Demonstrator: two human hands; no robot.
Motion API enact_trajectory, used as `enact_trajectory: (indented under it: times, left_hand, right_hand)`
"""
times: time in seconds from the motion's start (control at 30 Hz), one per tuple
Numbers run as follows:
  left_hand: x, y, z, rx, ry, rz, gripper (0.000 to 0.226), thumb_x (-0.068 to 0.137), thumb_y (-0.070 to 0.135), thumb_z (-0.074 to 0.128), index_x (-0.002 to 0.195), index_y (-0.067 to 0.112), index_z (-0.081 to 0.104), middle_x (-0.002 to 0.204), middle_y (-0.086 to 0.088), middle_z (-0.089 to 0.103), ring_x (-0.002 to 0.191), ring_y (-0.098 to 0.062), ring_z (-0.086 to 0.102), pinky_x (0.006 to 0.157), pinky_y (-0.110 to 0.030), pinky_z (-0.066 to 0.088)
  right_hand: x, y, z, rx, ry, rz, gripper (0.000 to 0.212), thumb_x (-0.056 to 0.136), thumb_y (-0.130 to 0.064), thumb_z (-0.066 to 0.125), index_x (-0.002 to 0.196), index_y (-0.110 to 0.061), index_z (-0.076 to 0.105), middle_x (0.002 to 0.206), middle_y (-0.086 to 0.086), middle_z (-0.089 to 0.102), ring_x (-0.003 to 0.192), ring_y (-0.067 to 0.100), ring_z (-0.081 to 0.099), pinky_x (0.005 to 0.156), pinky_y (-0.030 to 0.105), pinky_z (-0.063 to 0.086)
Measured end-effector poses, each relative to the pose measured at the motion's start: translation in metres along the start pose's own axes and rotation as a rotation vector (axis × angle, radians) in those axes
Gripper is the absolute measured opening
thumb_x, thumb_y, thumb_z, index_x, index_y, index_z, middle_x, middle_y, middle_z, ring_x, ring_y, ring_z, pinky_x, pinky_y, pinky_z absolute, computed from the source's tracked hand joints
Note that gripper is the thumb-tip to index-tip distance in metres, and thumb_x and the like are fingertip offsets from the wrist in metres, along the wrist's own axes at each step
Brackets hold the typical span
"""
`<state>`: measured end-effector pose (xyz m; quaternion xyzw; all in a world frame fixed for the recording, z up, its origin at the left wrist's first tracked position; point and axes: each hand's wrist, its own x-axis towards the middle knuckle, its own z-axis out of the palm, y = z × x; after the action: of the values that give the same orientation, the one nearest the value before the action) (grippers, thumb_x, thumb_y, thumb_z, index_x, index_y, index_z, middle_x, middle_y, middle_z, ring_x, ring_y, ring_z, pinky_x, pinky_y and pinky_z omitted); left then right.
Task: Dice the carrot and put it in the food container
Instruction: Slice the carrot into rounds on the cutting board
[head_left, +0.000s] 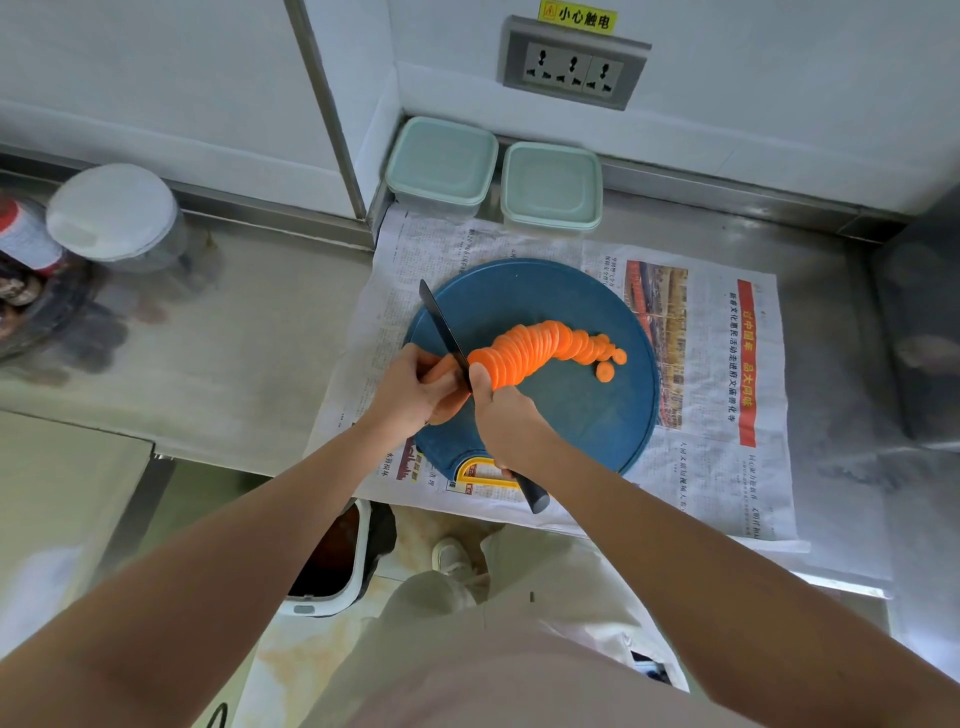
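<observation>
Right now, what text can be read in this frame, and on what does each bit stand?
"小心触电": on the yellow sticker above the socket.
"过中国年 品大同味": on the red banner of the newspaper.
The rest of the newspaper print is too small to read.
The bottle label at far left is too blurred to read.

Left hand (415, 387) curled, right hand (503, 418) gripping (adjacent)

I see the cutting board (571, 415) on newspaper (727, 467) at the counter's (234, 364) front edge, carrot slices (540, 348) on it. Behind (by the back edge) stands a food container (441, 161), with a second container (551, 184) to its right.
</observation>
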<state>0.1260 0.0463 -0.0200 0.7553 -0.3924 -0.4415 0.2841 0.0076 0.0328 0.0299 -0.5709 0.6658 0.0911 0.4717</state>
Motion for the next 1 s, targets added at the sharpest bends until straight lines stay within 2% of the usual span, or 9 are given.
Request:
enact_trajectory:
  times: [0.1, 0.2, 0.3, 0.43, 0.57, 0.67, 0.73, 0.83, 1.0]
  left_hand:
    - [-0.003, 0.002, 0.002, 0.0, 0.0, 0.024, 0.041, 0.084, 0.039, 0.068, 0.105, 0.011, 0.047, 0.101, -0.012, 0.059, 0.097, -0.025, 0.058, 0.083, -0.035, 0.047]
    - [-0.007, 0.002, 0.007, -0.002, 0.022, 0.048, 0.035, 0.084, 0.029, 0.07, 0.101, 0.011, 0.046, 0.095, -0.006, 0.055, 0.09, -0.019, 0.056, 0.071, -0.024, 0.042]
    - [-0.006, 0.002, 0.004, -0.013, 0.018, 0.056, 0.034, 0.085, 0.029, 0.069, 0.104, 0.013, 0.046, 0.096, -0.002, 0.053, 0.09, -0.016, 0.054, 0.064, -0.016, 0.04]
    - [-0.004, -0.003, 0.002, 0.022, 0.002, 0.07, 0.042, 0.084, 0.034, 0.068, 0.112, 0.01, 0.049, 0.1, -0.002, 0.052, 0.093, -0.016, 0.052, 0.075, -0.026, 0.041]
    - [-0.002, -0.006, -0.001, 0.056, -0.012, 0.081, 0.04, 0.087, 0.03, 0.065, 0.118, 0.01, 0.049, 0.105, -0.002, 0.052, 0.097, -0.016, 0.051, 0.076, -0.027, 0.04]
    - [-0.003, -0.004, -0.003, 0.093, -0.014, 0.087, 0.039, 0.089, 0.032, 0.062, 0.12, 0.012, 0.049, 0.106, 0.0, 0.053, 0.099, -0.016, 0.052, 0.079, -0.028, 0.042]
    - [-0.005, -0.006, -0.003, 0.09, -0.015, 0.101, 0.038, 0.09, 0.034, 0.061, 0.12, 0.013, 0.049, 0.107, 0.001, 0.053, 0.1, -0.016, 0.052, 0.081, -0.028, 0.043]
    - [-0.011, -0.006, -0.002, 0.083, 0.004, 0.115, 0.038, 0.092, 0.035, 0.059, 0.121, 0.013, 0.047, 0.11, 0.001, 0.052, 0.101, -0.014, 0.051, 0.082, -0.028, 0.044]
    - [-0.011, -0.004, -0.001, 0.026, 0.029, 0.074, 0.039, 0.092, 0.035, 0.059, 0.12, 0.009, 0.049, 0.108, -0.001, 0.054, 0.099, -0.014, 0.052, 0.069, -0.019, 0.04]
  right_hand:
    - [-0.005, 0.005, -0.008, 0.056, -0.11, -0.104, 0.042, 0.105, -0.029, 0.02, 0.105, -0.002, 0.052, 0.071, 0.01, 0.045, 0.072, 0.028, 0.049, 0.06, 0.036, 0.042]
    - [-0.002, 0.005, -0.017, 0.08, -0.148, -0.076, 0.047, 0.105, -0.03, 0.02, 0.108, 0.001, 0.055, 0.065, 0.01, 0.042, 0.054, 0.023, 0.044, 0.054, 0.035, 0.041]
    - [0.0, 0.003, -0.006, 0.039, -0.133, -0.076, 0.04, 0.106, -0.032, 0.019, 0.101, -0.006, 0.048, 0.072, 0.012, 0.047, 0.068, 0.03, 0.054, 0.067, 0.04, 0.047]
    - [0.008, 0.012, 0.015, 0.064, -0.067, -0.028, 0.042, 0.106, -0.031, 0.018, 0.139, -0.009, 0.031, 0.091, 0.011, 0.046, 0.08, 0.021, 0.052, 0.066, 0.031, 0.043]
    - [0.014, 0.018, 0.016, 0.121, -0.031, -0.017, 0.062, 0.099, -0.056, 0.008, 0.104, -0.009, 0.048, 0.077, 0.005, 0.049, 0.07, 0.016, 0.052, 0.061, 0.026, 0.041]
    - [0.016, 0.021, 0.015, 0.099, -0.046, -0.032, 0.056, 0.103, -0.048, 0.012, 0.112, -0.008, 0.05, 0.076, 0.005, 0.047, 0.065, 0.017, 0.049, 0.058, 0.025, 0.039]
    - [0.022, 0.022, 0.015, 0.123, -0.048, 0.019, 0.057, 0.101, -0.053, 0.013, 0.097, -0.011, 0.05, 0.072, 0.002, 0.044, 0.059, 0.012, 0.044, 0.055, 0.022, 0.036]
    - [0.027, 0.018, 0.013, 0.259, -0.057, 0.09, 0.064, 0.094, -0.068, 0.017, 0.072, -0.015, 0.045, 0.07, 0.003, 0.048, 0.059, 0.013, 0.047, 0.068, 0.028, 0.044]
    - [0.019, 0.021, 0.005, 0.261, -0.06, 0.062, 0.05, 0.097, -0.062, 0.019, 0.07, -0.026, 0.04, 0.071, 0.004, 0.044, 0.057, 0.013, 0.044, 0.068, 0.03, 0.045]
